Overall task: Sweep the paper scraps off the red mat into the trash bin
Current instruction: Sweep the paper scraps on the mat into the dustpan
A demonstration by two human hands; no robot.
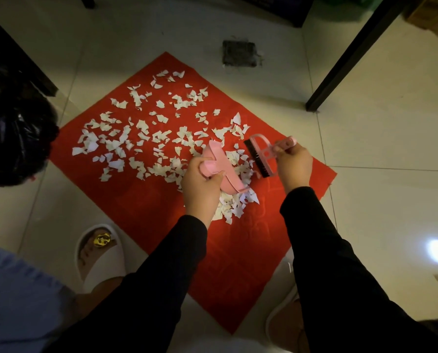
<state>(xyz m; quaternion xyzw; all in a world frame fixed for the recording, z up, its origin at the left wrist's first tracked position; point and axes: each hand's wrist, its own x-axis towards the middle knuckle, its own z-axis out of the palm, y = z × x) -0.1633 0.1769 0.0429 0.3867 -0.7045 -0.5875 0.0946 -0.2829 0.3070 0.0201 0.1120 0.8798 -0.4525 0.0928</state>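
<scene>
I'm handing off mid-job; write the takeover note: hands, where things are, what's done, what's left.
Left hand grips the pink dustpan, tilted over the near pile.
Right hand grips the brush by its handle, bristles just right of the dustpan.
Scraps: most lie spread over the red mat; a denser heap sits under the dustpan.
Black bin bag is at the left.
Done: some scraps gathered.
Left: sweep the rest into the dustpan and empty it into the bin.

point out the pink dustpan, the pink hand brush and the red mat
pink plastic dustpan (225,171), head view, on its back wall
pink hand brush (257,159), head view, on its black bristles
red mat (238,276), head view, on bare fabric
</scene>
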